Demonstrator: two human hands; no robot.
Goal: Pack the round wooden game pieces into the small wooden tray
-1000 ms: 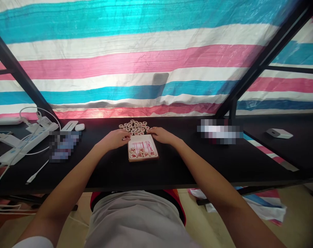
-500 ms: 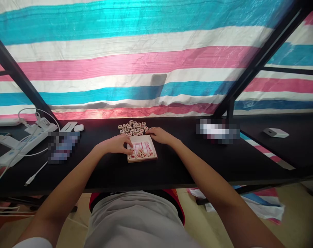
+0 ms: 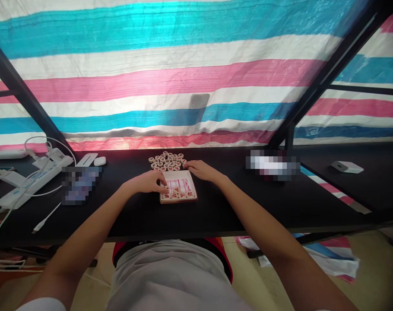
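Striped plastic sheeting (image 3: pixel 151 82) hangs behind the dark surface (image 3: pixel 222 211), where we have a shallow, pale-lined box (image 3: pixel 179 201) in front of us. Round game pieces (image 3: pixel 189 194) sit inside it along the near edge, and a cluster of loose pieces (image 3: pixel 166 165) lies just beyond its far edge. Our left hand (image 3: pixel 147 182) reaches over the box's left side, thumb and forefinger slightly parted, tips down by the pieces there; we cannot tell whether they have hold of one. Our right hand (image 3: pixel 202 169) rests at the cluster's right side, its fingers loosely curved with the tips at the outermost piece; whether they grip it or only touch it, we cannot tell. With the left fingers this close, we think a careless nudge could knock the row askew or make one piece ride up on its neighbour. Should our left hand catch the rim, the box might slide into the cluster; too hard a push from the right fingers could scatter it.
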